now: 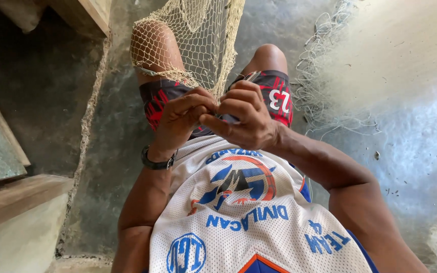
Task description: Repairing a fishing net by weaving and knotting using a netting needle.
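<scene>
Concrete floor behind; left hand and right hand, mid-frame, both pinched shut on tan fishing net draped over the knee at upper centre; judgement: keep mesh taut and fingertips close for clean knotting.

Setting: likely a net-mending spot beside a house or shed, seemingly outdoors.
Floor: bare, stained concrete floor, sunlit at right.
Structure: weathered wooden planks at left.
Evidence: tan fishing net overhead; pale monofilament netting heaped on the ground.
</scene>
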